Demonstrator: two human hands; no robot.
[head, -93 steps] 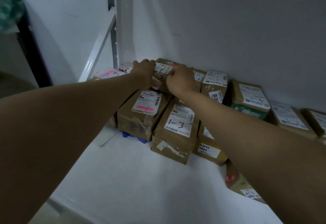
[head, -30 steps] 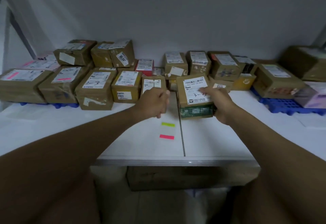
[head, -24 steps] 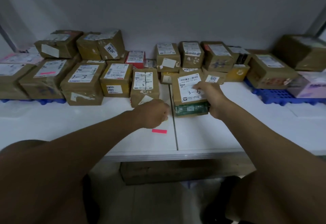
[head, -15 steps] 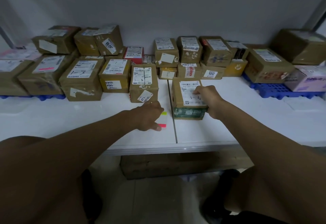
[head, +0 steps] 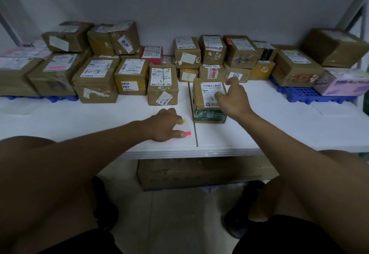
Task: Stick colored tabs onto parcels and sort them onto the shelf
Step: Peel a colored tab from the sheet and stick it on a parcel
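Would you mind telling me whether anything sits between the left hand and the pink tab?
Nothing visible does: the left hand already rests on the tab sheet, its thumb touching the pink tab.

Tab sheet (head: 184, 128) lies left of front parcel (head: 209, 101) on shelf (head: 279, 125)

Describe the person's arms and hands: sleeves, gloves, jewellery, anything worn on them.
Both forearms are bare along all that shows, with no sleeve edge in view. The left hand and the right hand wear no gloves, and no rings, watch or wristband can be seen on them. Dark shorts show at the bottom of the head view.
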